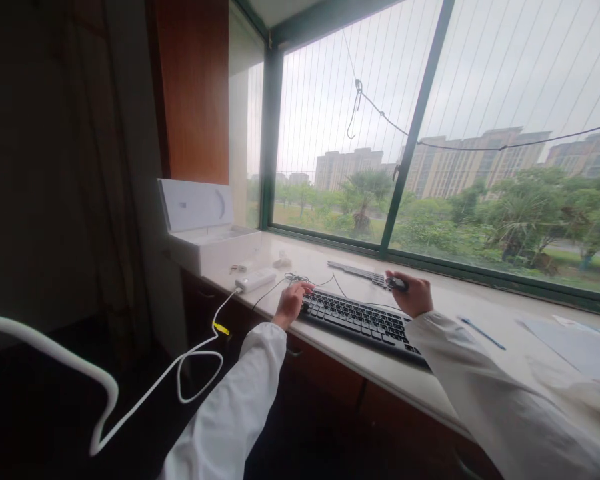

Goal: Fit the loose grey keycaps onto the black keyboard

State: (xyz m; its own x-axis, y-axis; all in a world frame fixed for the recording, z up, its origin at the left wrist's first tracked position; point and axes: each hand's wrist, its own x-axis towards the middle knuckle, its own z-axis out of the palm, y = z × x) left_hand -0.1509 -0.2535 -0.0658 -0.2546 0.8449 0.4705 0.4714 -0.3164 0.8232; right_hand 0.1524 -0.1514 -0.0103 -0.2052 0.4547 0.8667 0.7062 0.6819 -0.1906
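Note:
A black keyboard (pixel 357 317) lies slantwise along the front of the white windowsill counter. My left hand (pixel 291 303) is closed round its left end, with the fingertips over the back corner. Above the right part of the keyboard, my right hand (pixel 414 295) grips a small black rounded object (pixel 397 284); most of it is hidden by the fingers. Just behind that hand lies a folded grey metal stand (pixel 357 271). A bundled black cable (pixel 297 278) rests behind the keyboard's left end, and thin cable runs along its back.
At the counter's left end stands an open white box (pixel 215 250). Near it lies a white power strip (pixel 255 279), its white cord (pixel 180 360) hanging over the front edge. A blue pen (pixel 484 333) and papers (pixel 570 343) lie to the right. Windows (pixel 350 153) rise behind the counter.

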